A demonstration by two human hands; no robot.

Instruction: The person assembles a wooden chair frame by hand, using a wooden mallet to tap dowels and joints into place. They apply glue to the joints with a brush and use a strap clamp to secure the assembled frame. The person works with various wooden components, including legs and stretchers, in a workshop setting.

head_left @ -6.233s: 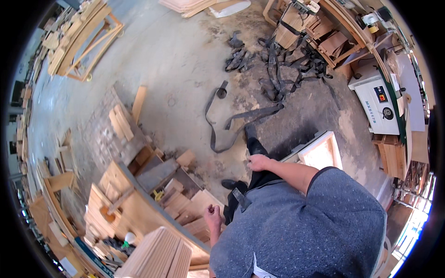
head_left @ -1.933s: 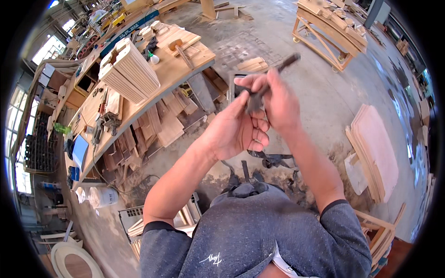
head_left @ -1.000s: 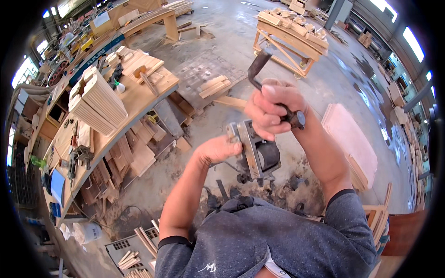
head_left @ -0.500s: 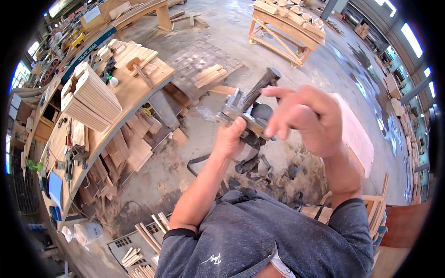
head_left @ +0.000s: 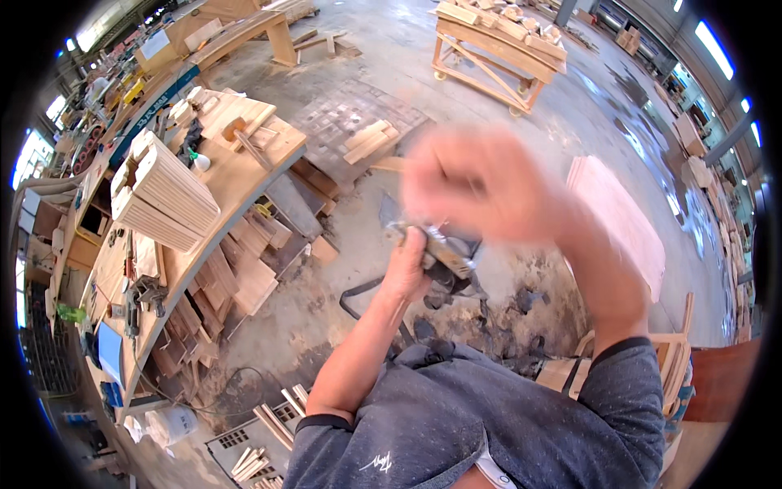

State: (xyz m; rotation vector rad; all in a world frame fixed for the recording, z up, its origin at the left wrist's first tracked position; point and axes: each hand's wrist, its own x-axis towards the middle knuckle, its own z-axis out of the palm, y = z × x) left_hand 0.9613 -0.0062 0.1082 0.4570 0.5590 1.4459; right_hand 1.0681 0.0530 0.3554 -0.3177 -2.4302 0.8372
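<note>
My left hand [head_left: 407, 265] is closed around a dark tool with a metal plate [head_left: 448, 257], held out in front of my body. The thumb lies on top of the metal. The tool's exact kind cannot be made out, and its far part is hidden. Over it passes my right hand [head_left: 485, 183], badly smeared by motion. Its fingers look bent, but whether they hold anything does not show.
A curved-edge workbench [head_left: 269, 163] at left bears a stack of grooved pale wood pieces [head_left: 167, 196] and a mallet [head_left: 236, 129]. Boards [head_left: 244, 269] lean beneath it. At the far side stands a wheeled wooden cart [head_left: 497, 57]; a pale pink panel [head_left: 619, 220] is at right.
My right hand has swept left and across the tool, which now sits lower. The ribbed stem with a round end, visible before, is now out of sight. My left hand keeps its grip.
</note>
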